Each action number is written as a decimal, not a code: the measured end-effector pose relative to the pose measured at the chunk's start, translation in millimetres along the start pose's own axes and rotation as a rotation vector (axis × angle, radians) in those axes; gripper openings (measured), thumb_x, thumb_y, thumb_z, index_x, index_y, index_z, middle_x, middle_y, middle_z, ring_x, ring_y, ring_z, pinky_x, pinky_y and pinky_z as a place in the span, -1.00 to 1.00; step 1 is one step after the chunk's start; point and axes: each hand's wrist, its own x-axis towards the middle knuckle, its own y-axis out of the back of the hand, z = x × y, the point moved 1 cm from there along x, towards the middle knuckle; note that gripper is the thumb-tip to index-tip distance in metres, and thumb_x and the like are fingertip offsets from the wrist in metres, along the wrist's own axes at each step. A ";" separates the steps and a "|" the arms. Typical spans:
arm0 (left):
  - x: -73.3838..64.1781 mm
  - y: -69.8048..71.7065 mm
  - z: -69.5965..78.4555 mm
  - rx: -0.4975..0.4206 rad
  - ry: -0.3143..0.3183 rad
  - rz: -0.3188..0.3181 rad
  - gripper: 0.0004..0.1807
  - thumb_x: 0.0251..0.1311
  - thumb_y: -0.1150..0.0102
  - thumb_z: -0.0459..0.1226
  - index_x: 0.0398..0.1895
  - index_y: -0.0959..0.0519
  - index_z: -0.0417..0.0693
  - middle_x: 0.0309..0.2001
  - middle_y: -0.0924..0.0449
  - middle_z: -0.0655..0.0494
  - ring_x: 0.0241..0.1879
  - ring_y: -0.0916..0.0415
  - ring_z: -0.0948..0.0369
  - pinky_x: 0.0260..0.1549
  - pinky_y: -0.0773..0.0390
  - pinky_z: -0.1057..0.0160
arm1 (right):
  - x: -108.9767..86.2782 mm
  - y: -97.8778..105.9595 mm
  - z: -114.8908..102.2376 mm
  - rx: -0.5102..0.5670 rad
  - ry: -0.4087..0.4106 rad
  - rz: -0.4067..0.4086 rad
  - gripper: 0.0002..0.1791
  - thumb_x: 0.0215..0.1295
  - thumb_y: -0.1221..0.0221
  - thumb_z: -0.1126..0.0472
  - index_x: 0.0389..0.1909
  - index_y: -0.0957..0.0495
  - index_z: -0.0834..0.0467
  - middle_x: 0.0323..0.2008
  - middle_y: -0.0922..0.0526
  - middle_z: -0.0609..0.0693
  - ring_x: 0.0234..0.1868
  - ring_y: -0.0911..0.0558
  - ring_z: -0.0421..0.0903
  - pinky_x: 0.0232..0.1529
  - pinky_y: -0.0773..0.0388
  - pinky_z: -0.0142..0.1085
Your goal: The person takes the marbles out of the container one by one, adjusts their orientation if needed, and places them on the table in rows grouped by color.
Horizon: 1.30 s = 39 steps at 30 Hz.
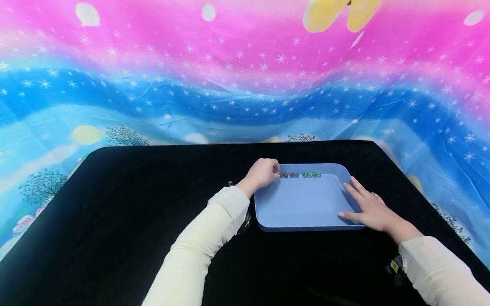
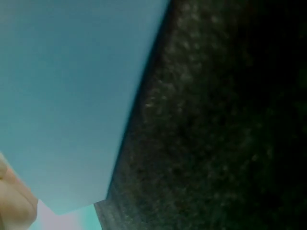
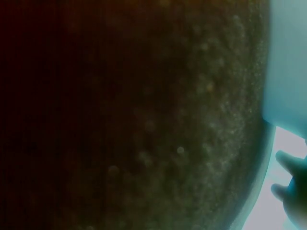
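The head view looks forward and down over the black table (image 1: 115, 212), the blue tray (image 1: 302, 199) right of centre. Both wrist views, very near, share tray and table with it: tray at upper left in the left one, upper right in the right.

Tray (image 1: 302, 202), right of centre, is plain light blue; marbles (image 1: 314, 174) show green and reddish-brown. Tabletop (image 1: 126, 212) is black, sleeves (image 1: 200, 238) cream. Backdrop (image 1: 245, 108) shows pink above blue with white snowflakes (image 1: 281, 58).

Rippled pink-and-blue snowflake cloth backdrop (image 1: 245, 72) behind a black table (image 1: 115, 212).
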 end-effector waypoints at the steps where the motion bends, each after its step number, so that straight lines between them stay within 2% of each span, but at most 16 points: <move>1: -1.2 1.3 0.6 -0.021 -0.002 0.000 -0.82 0.10 -0.08 -0.28 -0.21 -0.55 -0.07 -0.26 -0.53 0.15 -0.30 -0.44 0.29 -0.38 -0.44 0.39 | -0.2 0.2 0.1 0.002 -0.001 0.000 -0.02 0.04 -0.08 -0.20 0.29 0.13 0.30 0.29 0.39 0.22 0.18 0.11 0.38 -0.01 0.17 0.27; 8: -11.2 9.3 2.3 -0.132 -0.009 -0.010 -0.81 0.10 -0.09 -0.29 -0.21 -0.54 -0.10 -0.27 -0.53 0.15 -0.25 -0.44 0.30 -0.34 -0.43 0.42 | -0.7 -0.9 1.6 -0.002 0.018 0.017 -0.03 0.03 -0.11 -0.17 0.29 0.12 0.30 0.29 0.38 0.22 0.19 0.10 0.35 -0.02 0.12 0.26; 18: -25.7 15.9 -3.1 -0.205 -0.053 0.023 -0.81 0.08 -0.11 -0.28 -0.23 -0.54 -0.14 -0.31 -0.53 0.15 -0.29 -0.45 0.32 -0.38 -0.44 0.43 | -0.4 -1.4 3.3 0.002 0.026 0.013 -0.03 0.05 -0.10 -0.16 0.29 0.15 0.30 0.29 0.41 0.23 0.19 0.11 0.37 -0.02 0.12 0.27; 28: -33.0 23.1 -20.3 -0.235 -0.014 0.006 -0.82 0.09 -0.09 -0.26 -0.23 -0.52 -0.10 -0.31 -0.51 0.18 -0.28 -0.44 0.31 -0.37 -0.44 0.40 | -0.4 -0.6 1.0 0.023 0.023 0.001 -0.04 0.08 -0.08 -0.14 0.30 0.20 0.26 0.29 0.49 0.14 0.19 0.15 0.36 -0.02 0.15 0.27; 39: -38.3 32.5 -35.9 -0.267 0.007 0.044 -0.87 0.08 -0.11 -0.28 -0.29 -0.53 -0.08 -0.32 -0.52 0.17 -0.29 -0.45 0.30 -0.37 -0.45 0.42 | 2.4 -0.8 -0.6 0.021 0.013 0.009 -0.03 0.07 -0.09 -0.14 0.30 0.21 0.26 0.29 0.49 0.13 0.20 0.16 0.34 -0.01 0.14 0.26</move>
